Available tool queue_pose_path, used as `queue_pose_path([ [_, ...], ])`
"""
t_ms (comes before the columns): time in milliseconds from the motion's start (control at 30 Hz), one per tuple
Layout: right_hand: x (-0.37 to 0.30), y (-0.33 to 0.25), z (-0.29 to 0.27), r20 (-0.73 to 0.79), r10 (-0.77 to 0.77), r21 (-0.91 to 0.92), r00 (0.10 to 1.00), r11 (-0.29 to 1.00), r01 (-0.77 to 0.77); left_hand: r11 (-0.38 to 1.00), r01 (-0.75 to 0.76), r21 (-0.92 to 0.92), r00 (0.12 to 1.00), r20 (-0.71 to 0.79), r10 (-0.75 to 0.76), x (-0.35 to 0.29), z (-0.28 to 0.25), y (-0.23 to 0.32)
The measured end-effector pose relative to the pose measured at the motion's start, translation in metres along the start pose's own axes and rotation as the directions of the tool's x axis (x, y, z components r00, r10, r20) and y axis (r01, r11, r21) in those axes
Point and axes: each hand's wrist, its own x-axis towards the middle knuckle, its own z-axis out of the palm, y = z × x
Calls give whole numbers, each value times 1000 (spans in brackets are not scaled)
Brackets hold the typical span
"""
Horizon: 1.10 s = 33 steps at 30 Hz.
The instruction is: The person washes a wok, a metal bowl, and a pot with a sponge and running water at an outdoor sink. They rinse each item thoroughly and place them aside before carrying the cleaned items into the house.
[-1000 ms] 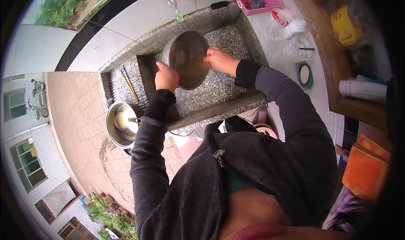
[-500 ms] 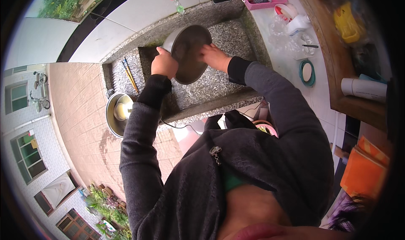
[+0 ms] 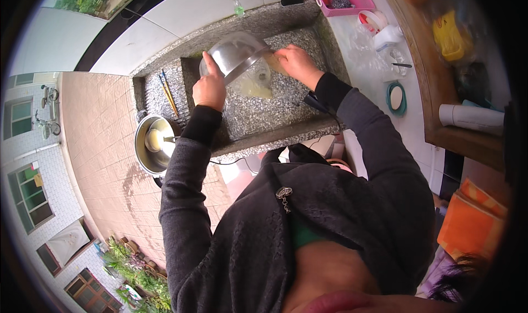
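A shiny metal bowl (image 3: 228, 54) is tipped steeply over the grey speckled stone sink (image 3: 286, 115), its outer side facing up. My left hand (image 3: 210, 87) grips the rim at the left, index finger stretched along the outside. At the right end of the rim, my right hand (image 3: 297, 65) has its fingers closed; a tan patch shows just under them, and I cannot make out what it is. Pale yellowish, cloudy water (image 3: 253, 84) lies or runs below the bowl on the sink floor. The inside of the bowl is hidden.
Left of my left arm stands a metal pot (image 3: 144, 162) with a ladle in it. Two thin sticks (image 3: 168, 93) lie on the sink's left ledge. A pink basket (image 3: 352, 7), plastic bags (image 3: 360, 51) and a teal oval item (image 3: 396, 98) rest on the right counter. A clear bottle (image 3: 236, 5) stands behind.
The bowl has turned from opening toward me to tipped downward, and cloudy water now shows beneath it. My right hand has moved from inside the bowl to its right edge.
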Motion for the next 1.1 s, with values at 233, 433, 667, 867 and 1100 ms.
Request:
queue_pose_path([
  [233, 21, -63, -2, 52, 60, 162, 997, 984, -68, 931, 303, -204, 944, -68, -322, -6, 32, -34],
  [433, 106, -100, -37, -384, -317, -30, 867, 943, 331, 86, 653, -753, 752, 632, -187, -6, 62, -60],
  [667, 165, -111, -52, -220, -310, -350, 925, 910, 222, -378, 625, -683, 711, 698, -84, 4, 69, -37],
  [867, 175, -95, -60, -21, -252, -306, 968, 923, 233, -447, 670, -593, 675, 737, 34, 26, 73, -24],
  [1100, 196, -64, -82, 200, -339, -19, 919, 937, 349, -420, 686, -594, 682, 726, 87, 46, 83, -15],
])
